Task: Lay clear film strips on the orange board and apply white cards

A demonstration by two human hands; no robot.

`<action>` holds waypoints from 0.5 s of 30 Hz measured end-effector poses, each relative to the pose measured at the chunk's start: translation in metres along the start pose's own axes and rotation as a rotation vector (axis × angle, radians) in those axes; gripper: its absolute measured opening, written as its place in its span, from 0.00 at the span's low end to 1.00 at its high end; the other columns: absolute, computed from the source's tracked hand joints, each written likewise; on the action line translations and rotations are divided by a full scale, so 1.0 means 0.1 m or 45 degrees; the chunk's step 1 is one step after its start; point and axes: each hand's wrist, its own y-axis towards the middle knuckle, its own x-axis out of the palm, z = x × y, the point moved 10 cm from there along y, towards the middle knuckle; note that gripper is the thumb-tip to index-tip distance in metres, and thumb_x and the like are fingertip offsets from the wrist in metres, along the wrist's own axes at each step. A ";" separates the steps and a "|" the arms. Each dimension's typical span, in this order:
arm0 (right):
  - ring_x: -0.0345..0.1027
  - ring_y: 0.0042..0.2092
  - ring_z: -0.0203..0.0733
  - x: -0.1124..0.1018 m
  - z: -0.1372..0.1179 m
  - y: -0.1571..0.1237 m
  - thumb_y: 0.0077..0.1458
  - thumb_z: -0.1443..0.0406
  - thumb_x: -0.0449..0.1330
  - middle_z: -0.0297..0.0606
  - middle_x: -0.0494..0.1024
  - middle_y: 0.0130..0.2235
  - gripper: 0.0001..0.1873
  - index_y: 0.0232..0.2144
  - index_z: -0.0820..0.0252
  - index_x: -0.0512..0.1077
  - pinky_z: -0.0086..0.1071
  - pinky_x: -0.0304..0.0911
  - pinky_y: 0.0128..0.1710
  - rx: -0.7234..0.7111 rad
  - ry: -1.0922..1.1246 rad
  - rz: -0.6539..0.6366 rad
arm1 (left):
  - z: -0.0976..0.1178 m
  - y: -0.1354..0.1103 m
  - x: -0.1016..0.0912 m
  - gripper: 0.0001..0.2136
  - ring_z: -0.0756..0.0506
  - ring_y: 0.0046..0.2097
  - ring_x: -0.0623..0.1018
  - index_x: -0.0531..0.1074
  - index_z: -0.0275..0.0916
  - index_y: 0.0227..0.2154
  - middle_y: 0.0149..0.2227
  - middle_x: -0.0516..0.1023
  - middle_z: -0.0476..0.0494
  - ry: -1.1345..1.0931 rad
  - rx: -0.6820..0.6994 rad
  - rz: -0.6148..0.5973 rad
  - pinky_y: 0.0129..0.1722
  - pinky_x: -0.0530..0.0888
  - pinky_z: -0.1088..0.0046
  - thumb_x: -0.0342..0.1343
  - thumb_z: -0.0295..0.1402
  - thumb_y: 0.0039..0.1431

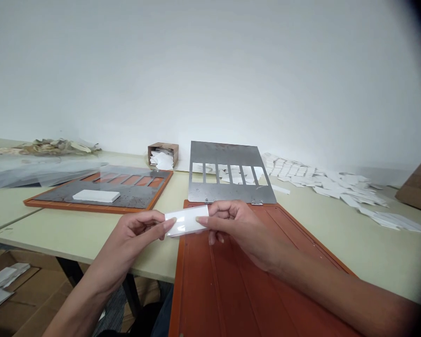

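Both of my hands hold a small white rectangular card (185, 221) just above the near end of an orange-brown board (231, 285). My left hand (138, 231) pinches its left end, fingers closed on it. My right hand (236, 224) pinches its right end between thumb and fingers. Behind the card a grey metal plate with several rectangular slots (228, 187) stands hinged up from the board's far edge.
A second orange board carrying a slotted metal plate (101, 192) and a white block (96, 195) lies at the left. A small cardboard box of white pieces (163, 156) stands at the back. Many white cards (337, 185) are scattered at the right. Cardboard boxes (7, 285) sit under the table.
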 end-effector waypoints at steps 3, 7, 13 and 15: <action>0.64 0.25 0.32 -0.01 -0.03 0.00 0.50 0.54 0.71 0.32 0.74 0.22 0.16 0.25 0.60 0.76 0.29 0.57 0.31 -0.034 -0.020 0.002 | -0.01 0.00 -0.01 0.15 0.49 0.33 0.67 0.75 0.40 0.23 0.27 0.70 0.50 -0.002 0.008 0.012 0.35 0.63 0.77 0.64 0.45 0.59; 0.63 0.27 0.32 -0.04 -0.06 0.00 0.53 0.56 0.70 0.32 0.74 0.22 0.15 0.23 0.60 0.76 0.29 0.56 0.31 -0.083 -0.037 0.023 | 0.02 0.00 -0.03 0.15 0.49 0.34 0.67 0.75 0.40 0.23 0.27 0.69 0.50 -0.011 0.042 0.028 0.36 0.63 0.76 0.64 0.44 0.58; 0.61 0.28 0.33 -0.10 -0.07 0.01 0.54 0.58 0.68 0.31 0.72 0.23 0.13 0.23 0.59 0.76 0.30 0.55 0.32 -0.122 -0.055 0.060 | 0.07 0.01 -0.04 0.16 0.49 0.32 0.67 0.74 0.39 0.21 0.26 0.69 0.50 0.027 0.074 0.040 0.35 0.63 0.76 0.62 0.44 0.59; 0.61 0.28 0.33 -0.10 -0.07 0.01 0.54 0.58 0.68 0.32 0.72 0.23 0.13 0.24 0.59 0.76 0.30 0.54 0.32 -0.138 -0.066 0.061 | 0.07 0.01 -0.05 0.16 0.49 0.33 0.67 0.74 0.40 0.21 0.26 0.70 0.50 0.037 0.074 0.047 0.35 0.63 0.76 0.62 0.44 0.59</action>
